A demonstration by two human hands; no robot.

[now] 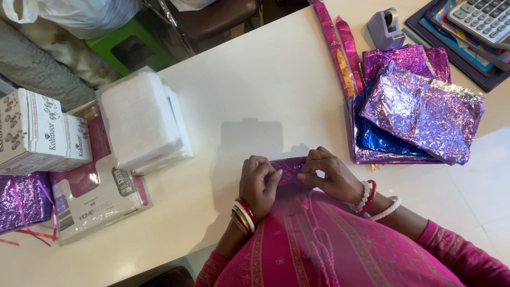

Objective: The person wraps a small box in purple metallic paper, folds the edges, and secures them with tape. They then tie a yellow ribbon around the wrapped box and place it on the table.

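Small purple foil piece (289, 169) pinched at desk (255, 95) edge by left hand (258, 183) and right hand (329, 175), folding barely begun (looked like it); wrapped foil packets (425, 109) already stacked nearby.

White bench (265, 79) is carrying a stack of shiny foil wrap sheets (419, 111), a tape dispenser (385, 29), a calculator (481, 18), and boxed packages (143, 119) sitting off to one side.

Foil sheets (419, 109) right of the hands, boxes (40, 133) far left on table (265, 79)
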